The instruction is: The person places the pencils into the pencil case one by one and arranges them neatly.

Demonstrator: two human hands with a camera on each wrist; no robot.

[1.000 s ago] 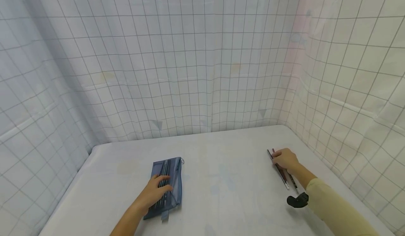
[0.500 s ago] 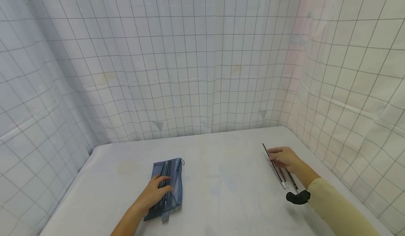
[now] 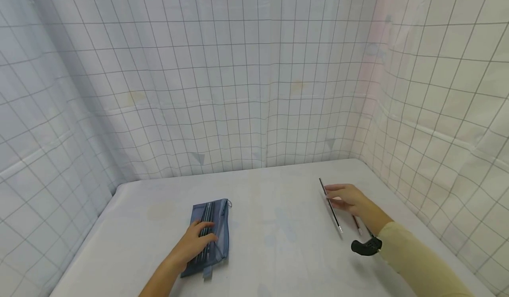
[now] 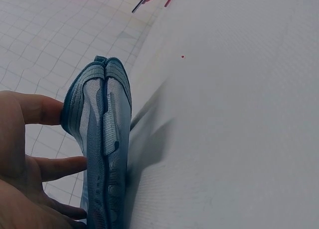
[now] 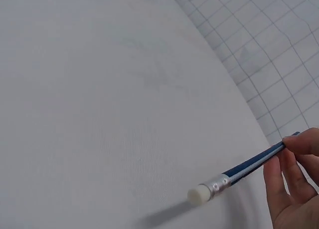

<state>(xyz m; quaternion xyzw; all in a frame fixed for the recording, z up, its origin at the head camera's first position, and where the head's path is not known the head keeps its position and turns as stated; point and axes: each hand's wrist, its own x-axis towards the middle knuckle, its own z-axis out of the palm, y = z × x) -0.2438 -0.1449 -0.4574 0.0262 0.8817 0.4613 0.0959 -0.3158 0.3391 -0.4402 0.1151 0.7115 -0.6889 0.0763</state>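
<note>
My left hand (image 3: pixel 195 243) rests with spread fingers on a blue mesh pencil case (image 3: pixel 223 226), which lies at the left of the table. Slim dark sticks, probably pencils, show through its mesh beneath the fingers. In the left wrist view the fingertips touch the side of the case (image 4: pixel 107 154). Over at the right, thumb and fingers of my right hand (image 3: pixel 350 199) pinch a dark pencil (image 3: pixel 334 215). The right wrist view shows its white eraser (image 5: pixel 199 194) and metal band, the end tilted above the cloth. A dark red pencil (image 3: pixel 357 225) lies partly hidden under that hand.
Another dark pencil (image 3: pixel 370 232) lies beside the red one, mostly covered by the wrist. A black curved wrist device (image 3: pixel 366 247) juts from the right sleeve. White cloth covers the table (image 3: pixel 270 208); gridded curtains (image 3: pixel 254 89) enclose its back and sides.
My right hand has drawn the dark pencil leftward, away from the other two pencils, and lifted it. The left hand and the pencil case have stayed in place.
</note>
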